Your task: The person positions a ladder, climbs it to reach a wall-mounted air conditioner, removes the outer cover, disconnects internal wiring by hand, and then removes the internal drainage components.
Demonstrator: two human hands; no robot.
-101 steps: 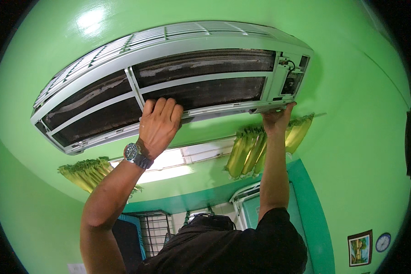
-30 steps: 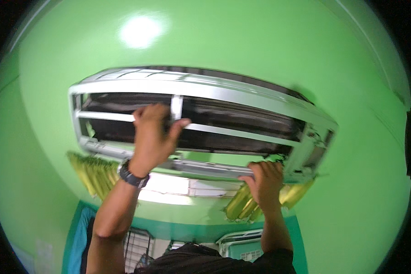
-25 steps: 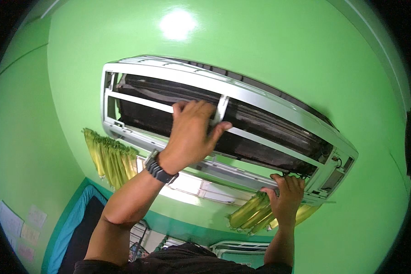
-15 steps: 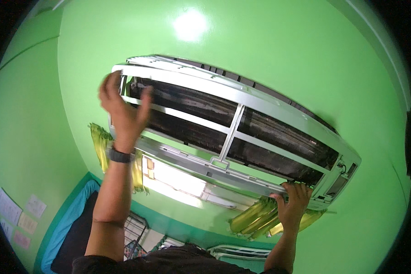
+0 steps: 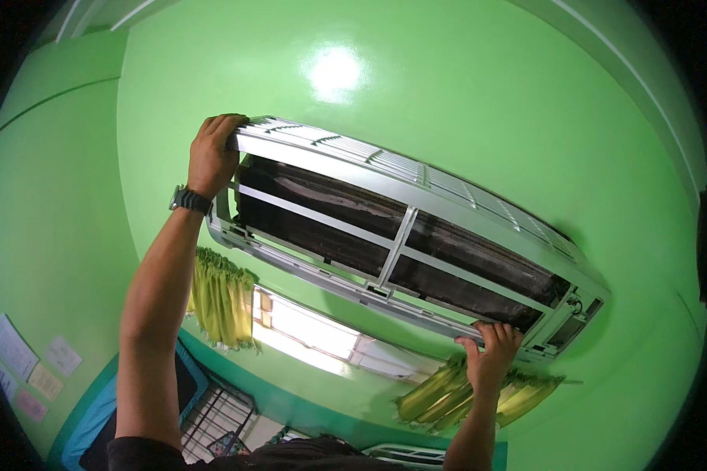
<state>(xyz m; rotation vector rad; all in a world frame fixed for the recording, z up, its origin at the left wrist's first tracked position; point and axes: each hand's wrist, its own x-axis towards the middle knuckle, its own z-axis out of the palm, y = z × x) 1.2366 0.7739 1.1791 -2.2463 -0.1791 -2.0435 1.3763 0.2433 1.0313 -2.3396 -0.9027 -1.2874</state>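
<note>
A wall-mounted air conditioner [image 5: 476, 275] has its white plastic front frame [image 5: 330, 166] over a dark, dirty coil [image 5: 322, 198]. My left hand [image 5: 214, 153] is closed over the frame's upper left corner, fingers over the top by the slatted grille [image 5: 385, 161]; a black watch [image 5: 190, 200] is on that wrist. Low on the right, my right hand [image 5: 491, 349] grips the frame's bottom edge, thumb below and fingers over the lip. Beside it, wiring shows in an opening [image 5: 575, 306] at the frame's right end.
Below the unit is a bright window [image 5: 310, 326] between yellow-green curtains [image 5: 224, 298]. A wire rack [image 5: 216, 416] and a blue-edged dark mattress [image 5: 188, 377] are lower left. Papers [image 5: 14, 349] hang on the left green wall [image 5: 63, 204].
My left hand has gone from open beside the frame's left end to holding its top corner. The frame's upper edge now sits closer to the unit. My right hand keeps its grip.
</note>
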